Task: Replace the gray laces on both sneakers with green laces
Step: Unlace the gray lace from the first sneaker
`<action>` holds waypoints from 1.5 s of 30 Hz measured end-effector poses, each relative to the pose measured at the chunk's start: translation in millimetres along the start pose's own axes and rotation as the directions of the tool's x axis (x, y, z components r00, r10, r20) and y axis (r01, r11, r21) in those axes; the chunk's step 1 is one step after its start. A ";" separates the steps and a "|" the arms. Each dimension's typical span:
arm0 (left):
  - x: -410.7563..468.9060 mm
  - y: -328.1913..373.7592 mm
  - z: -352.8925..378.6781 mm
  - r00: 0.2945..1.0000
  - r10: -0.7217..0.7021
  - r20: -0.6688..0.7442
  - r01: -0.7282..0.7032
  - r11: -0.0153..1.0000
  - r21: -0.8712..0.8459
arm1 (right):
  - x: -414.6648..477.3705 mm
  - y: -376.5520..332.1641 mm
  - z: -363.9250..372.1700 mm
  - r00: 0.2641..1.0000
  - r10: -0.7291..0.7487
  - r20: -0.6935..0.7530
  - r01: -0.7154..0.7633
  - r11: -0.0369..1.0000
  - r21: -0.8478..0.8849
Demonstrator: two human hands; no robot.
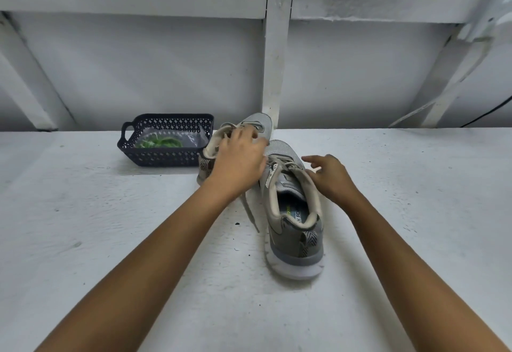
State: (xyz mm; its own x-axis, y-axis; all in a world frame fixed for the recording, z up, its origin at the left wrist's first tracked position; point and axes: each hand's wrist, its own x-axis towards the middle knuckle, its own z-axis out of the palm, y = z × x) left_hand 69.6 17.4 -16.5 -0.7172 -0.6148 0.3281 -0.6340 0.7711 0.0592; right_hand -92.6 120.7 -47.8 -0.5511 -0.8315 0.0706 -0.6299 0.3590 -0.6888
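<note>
Left hand (238,157) lies over the far sneaker (257,123). Right hand (329,177) touches the near sneaker (293,231); green laces (160,142) fill the basket (166,157)

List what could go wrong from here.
1. The far sneaker sits tight against the near sneaker; tugging laces with the left hand could topple either one.
2. The gray lace end trails beside the left forearm and might snag.
3. The right hand only touches the near sneaker's collar, so it may slide.
</note>
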 end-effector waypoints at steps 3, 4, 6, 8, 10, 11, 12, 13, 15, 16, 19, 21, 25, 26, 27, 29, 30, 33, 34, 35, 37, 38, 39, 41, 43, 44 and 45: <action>4.2 -0.4 9.5 0.982 0.003 0.186 -0.026 0.992 0.122 | 8.4 1.6 2.5 1.000 -0.010 0.020 0.010 0.999 -0.037; 4.6 -0.4 10.2 0.981 -0.007 0.194 -0.016 0.993 0.117 | 8.3 0.2 1.6 1.000 -0.002 0.007 0.002 0.999 -0.047; 4.8 1.0 4.5 0.984 -0.060 0.165 0.057 0.998 0.022 | 5.0 -3.8 -3.1 0.999 0.017 -0.028 -0.016 1.000 0.010; 1.5 4.0 -8.5 0.989 -0.096 0.110 0.109 0.988 -0.110 | -4.0 -11.9 -10.6 0.999 0.006 -0.053 0.001 0.992 0.125; -4.1 8.0 -21.3 0.995 -0.079 0.064 0.094 0.956 -0.277 | -17.0 -22.2 -18.9 0.998 -0.032 -0.062 0.042 0.982 0.183; -7.9 10.5 -27.4 0.997 -0.061 0.053 0.076 0.928 -0.365 | -23.6 -26.6 -22.6 0.997 -0.054 -0.061 0.065 0.978 0.197; -12.8 13.5 -32.5 0.998 -0.039 0.050 0.056 0.901 -0.430 | -30.3 -30.2 -25.8 0.996 -0.080 -0.051 0.088 0.975 0.202; -17.9 16.4 -36.0 0.998 -0.008 0.057 0.034 0.885 -0.465 | -35.7 -32.1 -28.3 0.993 -0.110 -0.031 0.114 0.974 0.195; -30.1 21.6 -40.0 0.993 0.063 0.100 -0.009 0.885 -0.465 | -44.4 -31.7 -30.2 0.983 -0.181 0.042 0.175 0.979 0.107; -35.9 22.9 -38.6 0.987 0.095 0.126 -0.029 0.896 -0.444 | -47.8 -30.5 -30.5 0.974 -0.210 0.080 0.208 0.978 0.037; -49.1 24.8 -26.3 0.976 0.101 0.193 -0.019 0.923 -0.385 | -51.5 -24.5 -32.0 0.960 -0.243 0.142 0.248 0.968 -0.025; -53.2 27.0 -18.7 0.977 0.054 0.208 0.044 0.899 -0.436 | -49.6 -24.4 -32.5 0.966 -0.234 0.110 0.231 0.972 0.035; -52.4 32.1 -9.0 0.967 -0.059 0.246 0.183 0.836 -0.518 | -23.5 -20.9 -22.0 0.990 -0.139 -0.016 0.139 0.979 0.146; -52.0 33.5 -6.8 0.956 -0.084 0.280 0.231 0.803 -0.549 | -14.8 -18.9 -18.3 0.995 -0.102 -0.008 0.102 0.986 0.134; -51.6 34.6 -4.5 0.944 -0.105 0.313 0.278 0.766 -0.580 | -6.3 -17.5 -14.7 0.997 -0.072 0.010 0.070 0.990 0.119; -51.6 36.1 0.3 0.925 -0.151 0.349 0.349 0.703 -0.619 | 8.0 -16.1 -8.5 0.998 -0.024 0.065 0.017 0.995 0.098; -51.8 36.6 2.2 0.917 -0.176 0.357 0.376 0.678 -0.632 | 12.7 -16.9 -6.9 0.996 -0.012 0.093 0.004 0.997 0.078; -53.8 39.2 4.7 0.904 -0.234 0.357 0.423 0.609 -0.671 | 22.6 -21.7 -5.6 0.992 -0.012 0.129 0.013 1.000 -0.006; -54.9 39.9 5.0 0.901 -0.246 0.356 0.430 0.596 -0.678 | 24.5 -23.0 -5.7 0.991 -0.014 0.136 0.018 0.999 -0.032; -55.7 40.4 5.4 0.898 -0.255 0.357 0.438 0.583 -0.684 | 26.0 -23.8 -5.9 0.990 -0.014 0.144 0.023 0.998 -0.059; -57.0 40.6 7.7 0.895 -0.270 0.356 0.446 0.563 -0.695 | 26.6 -25.9 -5.5 0.986 -0.023 0.165 0.043 0.992 -0.121; -57.4 40.6 8.8 0.895 -0.276 0.350 0.446 0.561 -0.698 | 26.8 -27.0 -4.9 0.984 -0.029 0.176 0.058 0.986 -0.159; -57.3 40.4 9.6 0.897 -0.281 0.342 0.443 0.561 -0.699 | 27.5 -27.7 -3.8 0.982 -0.037 0.185 0.074 0.977 -0.198; -57.2 40.8 10.6 0.902 -0.284 0.326 0.432 0.558 -0.708 | 28.9 -29.6 -0.6 0.983 -0.050 0.178 0.097 0.960 -0.264; -57.5 42.3 10.4 0.903 -0.285 0.321 0.429 0.552 -0.715 | 28.6 -31.2 2.3 0.988 -0.075 0.137 0.111 0.955 -0.275; -57.8 42.7 10.3 0.902 -0.287 0.322 0.430 0.547 -0.719 | 27.9 -32.5 3.7 0.989 -0.088 0.121 0.118 0.956 -0.270; -58.2 43.2 10.1 0.900 -0.288 0.327 0.435 0.539 -0.722 | 27.7 -33.2 4.9 0.989 -0.101 0.111 0.127 0.957 -0.262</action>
State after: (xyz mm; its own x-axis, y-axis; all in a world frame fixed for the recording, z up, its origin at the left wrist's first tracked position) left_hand 81.0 84.8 -42.6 -0.5573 -0.8298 -0.0298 -0.4446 0.2679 0.8547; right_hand -84.2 83.6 -26.4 -0.4204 -0.9054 0.0594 -0.8161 0.3487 -0.4608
